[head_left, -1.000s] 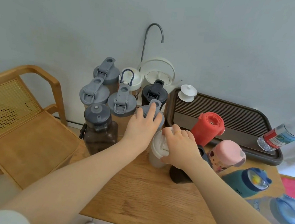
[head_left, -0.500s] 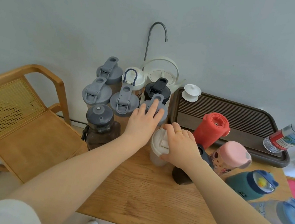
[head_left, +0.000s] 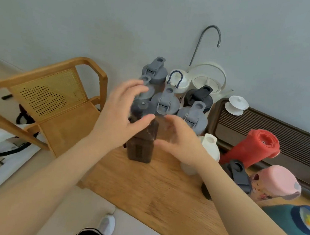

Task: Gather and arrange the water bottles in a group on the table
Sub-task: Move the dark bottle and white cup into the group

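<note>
Several bottles stand grouped at the back of the wooden table point(head_left: 160, 195): grey-lidded ones point(head_left: 164, 103), a white one with a blue loop point(head_left: 177, 81) and a black-lidded one point(head_left: 199, 95). In front of them stands a dark brown bottle point(head_left: 140, 150) with a grey cap. My left hand point(head_left: 119, 117) is spread around its cap, thumb against its shoulder. My right hand point(head_left: 180, 141) is open just right of it, fingers curled toward it. Right of my hands are a white bottle point(head_left: 210, 147), a leaning red bottle point(head_left: 253, 148), a dark black-lidded bottle point(head_left: 238, 173), a pink bottle point(head_left: 276, 183) and a teal bottle point(head_left: 293, 220).
A dark slatted tray point(head_left: 265, 122) lies at the back right with a white lidded cup point(head_left: 236, 105) on its corner. A white kettle point(head_left: 207, 78) and a curved metal spout point(head_left: 203, 41) stand against the wall. A wooden cane chair point(head_left: 46, 95) is left of the table.
Both hands left the grey-lidded bottle and the white bottle and moved left to the dark brown bottle. The view swung to the left, and the picture is blurred.
</note>
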{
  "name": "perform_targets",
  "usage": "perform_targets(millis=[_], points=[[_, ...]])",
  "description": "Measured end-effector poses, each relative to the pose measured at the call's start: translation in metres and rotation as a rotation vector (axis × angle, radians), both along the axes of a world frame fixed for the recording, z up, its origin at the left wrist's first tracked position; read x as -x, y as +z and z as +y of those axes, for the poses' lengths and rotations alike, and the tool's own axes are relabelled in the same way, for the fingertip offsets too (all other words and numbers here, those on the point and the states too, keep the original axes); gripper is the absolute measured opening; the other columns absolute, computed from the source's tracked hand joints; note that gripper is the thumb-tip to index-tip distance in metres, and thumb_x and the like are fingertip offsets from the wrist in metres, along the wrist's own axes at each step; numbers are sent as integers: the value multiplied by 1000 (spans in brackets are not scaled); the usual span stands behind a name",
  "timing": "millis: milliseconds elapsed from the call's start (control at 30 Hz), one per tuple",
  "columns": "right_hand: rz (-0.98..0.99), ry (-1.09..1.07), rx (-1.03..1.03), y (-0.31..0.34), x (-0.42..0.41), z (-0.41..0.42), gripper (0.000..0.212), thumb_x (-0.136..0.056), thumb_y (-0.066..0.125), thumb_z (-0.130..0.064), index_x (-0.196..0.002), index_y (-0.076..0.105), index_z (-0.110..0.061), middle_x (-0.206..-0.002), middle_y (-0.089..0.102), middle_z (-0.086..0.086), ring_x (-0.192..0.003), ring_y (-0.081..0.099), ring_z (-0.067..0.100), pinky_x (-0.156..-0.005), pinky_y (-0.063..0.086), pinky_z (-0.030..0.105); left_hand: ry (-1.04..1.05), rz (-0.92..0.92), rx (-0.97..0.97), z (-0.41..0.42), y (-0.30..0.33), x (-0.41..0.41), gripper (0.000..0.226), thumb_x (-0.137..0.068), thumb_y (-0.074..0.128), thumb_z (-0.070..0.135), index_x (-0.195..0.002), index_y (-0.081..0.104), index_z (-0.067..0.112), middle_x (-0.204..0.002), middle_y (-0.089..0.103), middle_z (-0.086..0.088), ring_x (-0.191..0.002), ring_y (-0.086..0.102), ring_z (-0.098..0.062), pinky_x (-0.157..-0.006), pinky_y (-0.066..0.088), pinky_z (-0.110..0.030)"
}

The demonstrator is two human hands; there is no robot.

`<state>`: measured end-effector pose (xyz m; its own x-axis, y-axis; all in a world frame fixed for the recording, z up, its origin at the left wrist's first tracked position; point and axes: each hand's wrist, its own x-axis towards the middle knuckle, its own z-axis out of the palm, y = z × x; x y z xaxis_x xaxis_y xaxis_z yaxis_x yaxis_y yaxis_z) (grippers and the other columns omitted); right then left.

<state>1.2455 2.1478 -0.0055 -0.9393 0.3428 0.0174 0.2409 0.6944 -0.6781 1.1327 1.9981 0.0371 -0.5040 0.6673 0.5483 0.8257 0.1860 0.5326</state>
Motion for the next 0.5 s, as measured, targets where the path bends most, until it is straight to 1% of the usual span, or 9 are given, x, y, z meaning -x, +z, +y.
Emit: perform_targets(millis=[67, 100, 167, 233, 267, 300, 367, 433, 500], points=[[-105, 46, 107, -19, 8, -10, 86, -75, 73, -32, -144, 24, -17, -145, 36, 2, -129, 39, 15, -107, 37, 36, 59, -332, 122, -12, -21, 7, 66, -74, 73, 33, -129, 41, 15, -125, 37, 8, -117, 35, -4, -105, 31, -25], [-117, 27, 163, -28, 11, -14, 91, -75, 74, -29, -146, 17, -20, -149, 31, 1, -133, 35, 15, -108, 36, 38, 37, -470, 206, -15, -33, 10, 74, -72, 76, 30, -133, 36, 18, -127, 38, 8, -117, 36, -4, -103, 33, -27], [-106, -69, 296, -39, 16, -21, 94, -77, 72, -22, -147, 10, -24, -151, 29, 0, -133, 36, 16, -106, 39, 40, -71, -622, 312, -14, -51, 14, 84, -69, 79, 28, -137, 30, 22, -133, 41, 5, -117, 41, -6, -101, 37, -27], [-61, -164, 390, -45, 19, -27, 84, -81, 69, -15, -146, 15, -22, -147, 35, -1, -123, 44, 13, -103, 42, 37, -141, -658, 325, -8, -61, 20, 85, -68, 80, 26, -136, 29, 23, -129, 45, 5, -114, 45, -7, -99, 42, -30], [-39, -199, 404, -48, 20, -30, 78, -83, 67, -13, -144, 19, -22, -144, 39, -4, -119, 46, 11, -102, 42, 36, -156, -669, 325, -4, -63, 25, 84, -69, 79, 25, -136, 29, 23, -126, 46, 7, -112, 46, -7, -97, 42, -28], [-24, -230, 410, -51, 21, -34, 74, -84, 65, -12, -143, 22, -25, -140, 42, -7, -117, 47, 10, -102, 42, 37, -169, -671, 325, -1, -64, 29, 84, -70, 78, 24, -137, 28, 22, -125, 45, 7, -112, 45, -7, -95, 41, -25], [-18, -254, 406, -54, 23, -42, 71, -86, 61, -12, -143, 23, -30, -137, 44, -13, -123, 46, 10, -104, 41, 39, -202, -621, 333, 0, -68, 40, 81, -71, 77, 26, -136, 30, 23, -125, 46, 6, -114, 45, -8, -94, 39, -24], [-39, -250, 385, -56, 29, -50, 65, -90, 56, -11, -143, 24, -28, -135, 42, -17, -125, 41, 6, -104, 38, 29, -244, -526, 378, -8, -73, 54, 75, -70, 76, 35, -133, 35, 24, -127, 47, 3, -115, 46, -12, -96, 41, -28], [-22, -279, 331, -58, 38, -60, 52, -92, 53, -10, -138, 34, -24, -127, 44, -17, -120, 43, 4, -95, 36, 19, -271, -489, 438, -21, -78, 70, 71, -68, 74, 44, -128, 39, 25, -123, 48, 2, -111, 48, -13, -94, 44, -32]])
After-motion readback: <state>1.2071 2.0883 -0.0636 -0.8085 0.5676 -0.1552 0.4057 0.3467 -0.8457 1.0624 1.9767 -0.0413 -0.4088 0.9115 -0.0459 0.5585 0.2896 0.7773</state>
